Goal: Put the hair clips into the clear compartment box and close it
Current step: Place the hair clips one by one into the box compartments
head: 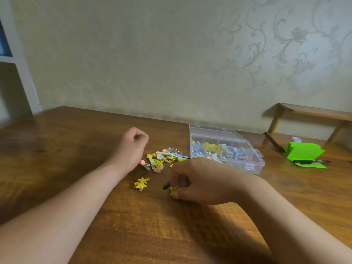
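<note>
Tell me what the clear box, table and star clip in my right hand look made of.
Clear box: see-through and glossy with moulded latches, likely hard plastic. Table: brown grain with a sheen, varnished wood or veneer. Yellow star clip, pinched by the right hand: opaque yellow, perhaps plastic or painted metal; too small to tell.

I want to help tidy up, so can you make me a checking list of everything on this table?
Surface: brown wooden table.
Job's things: clear box with clips in its compartments; pile of hair clips beside it; yellow star clips lying apart.
Clutter: green paper with a black pen on it.
Hands: right hand pinches a star clip; left hand curled, nothing seen in it.
Cables: nothing seen.
Surroundings: patterned wall, wooden shelf.
</note>
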`<move>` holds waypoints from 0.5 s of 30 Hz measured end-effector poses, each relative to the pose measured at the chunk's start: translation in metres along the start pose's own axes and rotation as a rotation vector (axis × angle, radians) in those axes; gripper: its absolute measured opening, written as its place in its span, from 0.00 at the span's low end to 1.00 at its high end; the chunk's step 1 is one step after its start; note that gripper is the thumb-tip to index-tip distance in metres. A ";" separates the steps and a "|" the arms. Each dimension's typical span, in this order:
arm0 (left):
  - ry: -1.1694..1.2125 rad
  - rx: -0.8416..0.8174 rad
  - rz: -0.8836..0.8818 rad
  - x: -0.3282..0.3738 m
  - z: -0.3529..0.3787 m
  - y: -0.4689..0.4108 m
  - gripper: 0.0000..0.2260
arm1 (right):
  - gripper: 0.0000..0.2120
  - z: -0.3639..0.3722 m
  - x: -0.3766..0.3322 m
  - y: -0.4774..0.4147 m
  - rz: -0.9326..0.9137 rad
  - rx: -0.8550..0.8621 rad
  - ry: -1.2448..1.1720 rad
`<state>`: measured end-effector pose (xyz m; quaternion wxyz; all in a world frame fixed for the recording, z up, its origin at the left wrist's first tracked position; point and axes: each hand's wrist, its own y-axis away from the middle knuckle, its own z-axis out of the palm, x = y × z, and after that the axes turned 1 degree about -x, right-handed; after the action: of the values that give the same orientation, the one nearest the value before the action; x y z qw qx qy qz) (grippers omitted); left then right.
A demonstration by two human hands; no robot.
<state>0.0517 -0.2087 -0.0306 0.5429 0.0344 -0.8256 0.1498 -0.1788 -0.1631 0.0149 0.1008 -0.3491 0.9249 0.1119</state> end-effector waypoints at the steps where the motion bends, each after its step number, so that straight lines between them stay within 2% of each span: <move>1: -0.004 -0.001 0.001 0.000 0.000 0.000 0.07 | 0.11 0.000 0.000 0.000 0.006 -0.011 -0.003; 9: -0.015 0.006 0.013 -0.001 0.000 -0.002 0.07 | 0.07 -0.003 0.007 0.002 -0.012 -0.043 -0.107; 10: -0.012 0.005 0.012 -0.001 0.001 -0.002 0.07 | 0.05 -0.007 0.011 0.003 -0.016 0.014 -0.142; 12: -0.012 0.008 0.020 -0.001 0.001 -0.002 0.07 | 0.02 -0.018 0.023 0.005 0.020 0.252 -0.235; 15: -0.016 0.007 0.046 -0.004 0.001 -0.003 0.06 | 0.02 -0.029 0.052 0.005 0.233 0.653 -0.325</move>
<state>0.0530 -0.2125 -0.0335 0.5328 0.0186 -0.8298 0.1649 -0.2235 -0.2001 0.0297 0.3386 -0.1687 0.9174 -0.1239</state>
